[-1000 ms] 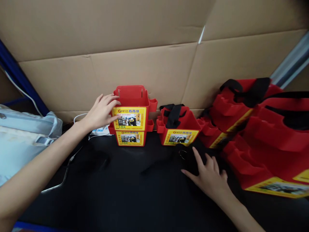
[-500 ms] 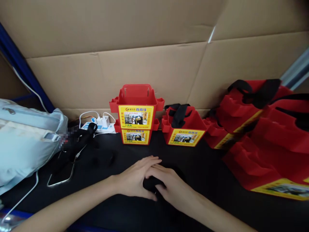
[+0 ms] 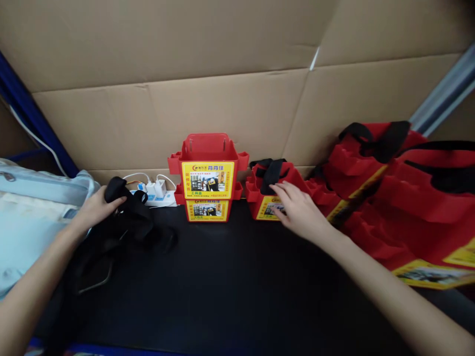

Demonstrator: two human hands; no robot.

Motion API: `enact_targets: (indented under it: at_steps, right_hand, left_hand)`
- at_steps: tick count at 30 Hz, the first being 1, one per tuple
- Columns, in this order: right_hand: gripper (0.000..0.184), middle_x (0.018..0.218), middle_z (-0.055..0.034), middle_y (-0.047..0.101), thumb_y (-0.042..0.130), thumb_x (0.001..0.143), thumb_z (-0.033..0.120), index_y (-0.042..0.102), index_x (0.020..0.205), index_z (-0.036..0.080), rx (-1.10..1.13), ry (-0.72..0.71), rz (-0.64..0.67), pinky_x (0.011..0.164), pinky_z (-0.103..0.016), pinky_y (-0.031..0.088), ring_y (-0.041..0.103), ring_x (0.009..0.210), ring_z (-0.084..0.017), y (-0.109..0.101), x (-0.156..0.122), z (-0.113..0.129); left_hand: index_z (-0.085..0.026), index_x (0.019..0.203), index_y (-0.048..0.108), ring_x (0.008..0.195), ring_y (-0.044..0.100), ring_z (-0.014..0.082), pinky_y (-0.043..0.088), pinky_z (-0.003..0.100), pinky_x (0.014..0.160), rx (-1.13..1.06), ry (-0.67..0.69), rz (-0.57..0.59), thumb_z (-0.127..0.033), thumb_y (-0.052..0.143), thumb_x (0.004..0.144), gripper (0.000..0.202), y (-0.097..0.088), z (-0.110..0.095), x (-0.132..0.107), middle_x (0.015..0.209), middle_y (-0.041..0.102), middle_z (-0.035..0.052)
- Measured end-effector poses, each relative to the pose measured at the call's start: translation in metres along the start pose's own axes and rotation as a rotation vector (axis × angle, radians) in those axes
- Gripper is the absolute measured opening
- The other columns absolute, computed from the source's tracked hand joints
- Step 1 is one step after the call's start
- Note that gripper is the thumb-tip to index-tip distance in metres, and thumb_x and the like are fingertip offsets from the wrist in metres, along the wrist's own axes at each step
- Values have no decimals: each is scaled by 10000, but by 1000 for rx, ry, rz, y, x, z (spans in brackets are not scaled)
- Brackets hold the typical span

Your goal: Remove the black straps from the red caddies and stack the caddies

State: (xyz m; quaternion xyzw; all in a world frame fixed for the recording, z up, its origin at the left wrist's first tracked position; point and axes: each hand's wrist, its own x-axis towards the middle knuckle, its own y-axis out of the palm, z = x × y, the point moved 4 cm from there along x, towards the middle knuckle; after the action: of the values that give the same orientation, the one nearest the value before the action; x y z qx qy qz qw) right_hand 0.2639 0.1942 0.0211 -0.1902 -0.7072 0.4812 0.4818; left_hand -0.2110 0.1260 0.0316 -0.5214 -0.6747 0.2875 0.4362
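On the left, my left hand (image 3: 97, 207) is closed on a bunch of black webbing strap (image 3: 129, 210), raised above the table with its length hanging down. My right hand (image 3: 302, 210) reaches to a small red tool box (image 3: 297, 180) with a yellow label. Its fingers are apart in front of the box's rim, beside the black strap (image 3: 272, 174) lying in that box; contact with the box is unclear. Left of it, one red tool box (image 3: 208, 148) sits nested in another red box (image 3: 208, 211).
More red tool boxes with black straps, including a large near one (image 3: 419, 222), stand on the right. A power strip (image 3: 159, 198) with white plugs lies at the back, and a light-blue bag (image 3: 33, 217) on the left. Cardboard (image 3: 222, 104) walls the back of the black table (image 3: 222, 291).
My hands were together around something black at the middle of the table; now they are apart. The left has moved left and lifted black strap; the right has reached forward to the box.
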Motion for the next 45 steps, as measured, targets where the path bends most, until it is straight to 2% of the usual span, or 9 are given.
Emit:
enact_targets:
  at_steps: [4,7,12,16,20,27,34,38,45]
  right_hand:
    - [347,1018,-164,592,377,846,269,510,1119,102,-31,18,101,885,-486,382,547,987,-293,19,-7,-48]
    - [261,930,-104,620,342,881,262,549,995,150,40,-47,141,809,-351,451,596,850,-208,12,-21,-46]
    - [210,964,-70,624,371,894,265,540,996,191,257,-89,187,685,-282,481,619,815,-177,-16,-49,-10]
    - [205,919,-38,638,401,881,206,573,993,211,297,-138,240,654,-255,481,626,790,-160,-33,-64,32]
    - [272,902,-42,638,416,845,99,573,1049,187,283,-249,268,610,-245,478,619,741,-149,-37,-68,81]
    - [363,998,-51,623,465,805,66,549,1136,191,352,-366,376,661,-260,492,606,813,-154,-36,-51,126]
    - [279,923,-40,634,439,864,149,576,1102,196,477,-409,384,660,-242,470,600,782,-137,-39,-43,136]
    - [207,893,-51,645,433,885,220,633,922,185,493,-233,186,782,-296,454,589,849,-156,-52,-34,117]
    - [377,933,-83,673,560,794,431,608,1063,172,321,-59,370,725,-324,474,628,838,-222,-53,-9,89]
  left_hand:
    - [-48,1318,296,1121,440,451,421,521,791,476,-95,-257,-525,411,825,696,44,11,-2,1287,392,293]
    - [-90,1362,295,1278,276,403,308,555,950,556,54,-297,-411,388,860,603,85,-3,-11,1415,246,250]
    - [-315,1289,447,1318,285,257,175,510,1067,372,454,206,-417,338,884,432,122,-12,-21,1418,357,40]
    - [-257,1055,652,1194,470,236,319,418,1024,91,373,501,-469,369,860,403,112,3,-22,1284,528,58]
    - [-191,695,685,1052,574,248,426,364,913,12,233,540,-418,411,851,389,84,2,-27,1166,616,67]
    - [-178,1077,581,1027,573,188,409,334,925,54,248,437,-259,352,891,306,37,-66,-32,1119,631,41]
    - [-129,1140,536,1030,551,247,418,391,910,96,468,142,-425,499,817,439,68,-199,-34,1099,612,125]
    - [-101,766,603,884,565,292,441,406,769,282,442,143,-276,567,759,179,95,-234,-22,827,631,140]
    - [-166,673,409,395,356,45,270,161,365,-778,263,339,-264,482,836,204,81,-245,11,522,381,-61]
